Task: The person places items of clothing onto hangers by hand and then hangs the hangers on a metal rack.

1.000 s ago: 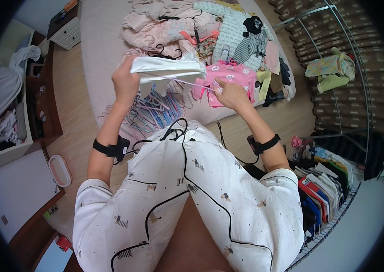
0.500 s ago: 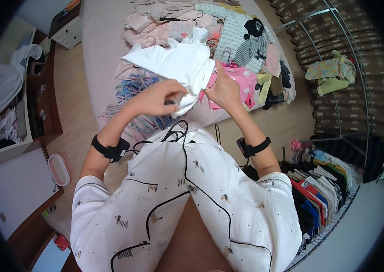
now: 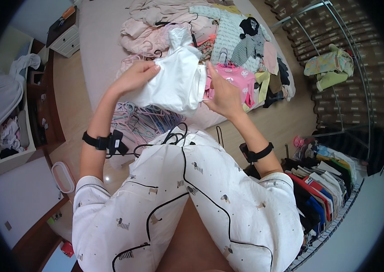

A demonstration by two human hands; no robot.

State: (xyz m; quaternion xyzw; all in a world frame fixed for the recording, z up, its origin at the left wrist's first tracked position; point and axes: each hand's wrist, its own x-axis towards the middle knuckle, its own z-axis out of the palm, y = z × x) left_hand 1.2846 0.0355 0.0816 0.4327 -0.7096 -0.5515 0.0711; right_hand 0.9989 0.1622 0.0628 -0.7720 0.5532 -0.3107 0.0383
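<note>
Above the near edge of the bed, a white garment [image 3: 173,81] hangs between my two hands, its gathered end pointing away from me. My left hand [image 3: 134,78] pinches its left side, with thumb and fingers closed on the cloth. At the opposite side my right hand [image 3: 224,96] grips the edge, thumb raised and fingers partly hidden. Just beyond the right hand lies a pink top [image 3: 234,81] with white prints. A heap of thin coloured hangers [image 3: 144,119] is on the bed below the garment.
Pale pink bedding [image 3: 140,36] and a light patterned garment [image 3: 225,38] cover the far bed. At right stands a metal rack [image 3: 298,34] with clothes [image 3: 330,68] on it. Packed hanging clothes [image 3: 321,192] are at lower right. Black cables [image 3: 173,134] loop before my waist.
My left hand has moved left and away from me and now grips the garment's left side. The cloth is spread wider between my hands, while the right hand keeps its hold.
</note>
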